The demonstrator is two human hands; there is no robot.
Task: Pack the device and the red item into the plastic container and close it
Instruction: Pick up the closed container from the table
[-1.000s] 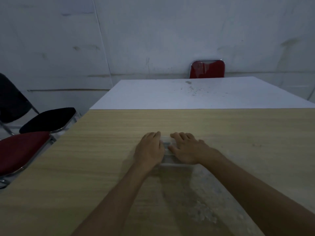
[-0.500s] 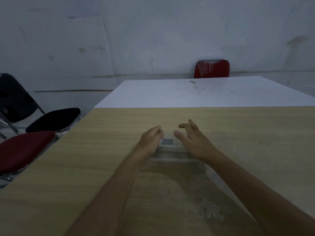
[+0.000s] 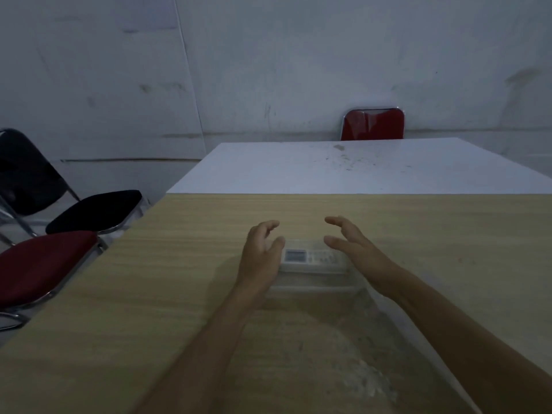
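A clear plastic container lies on the wooden table between my hands, its lid on top. Through the lid I see a white device with a small screen and rows of buttons. No red item is visible in it. My left hand hovers at the container's left end, fingers apart and curled. My right hand hovers at its right end, fingers spread, holding nothing. Both hands look lifted just off the lid.
The wooden table butts against a white table behind it. A red chair stands at the far side. A black chair and a red chair seat stand left of the table edge.
Both hands were pressed flat on the container's lid; they have lifted and spread apart to its two ends, uncovering the device inside.
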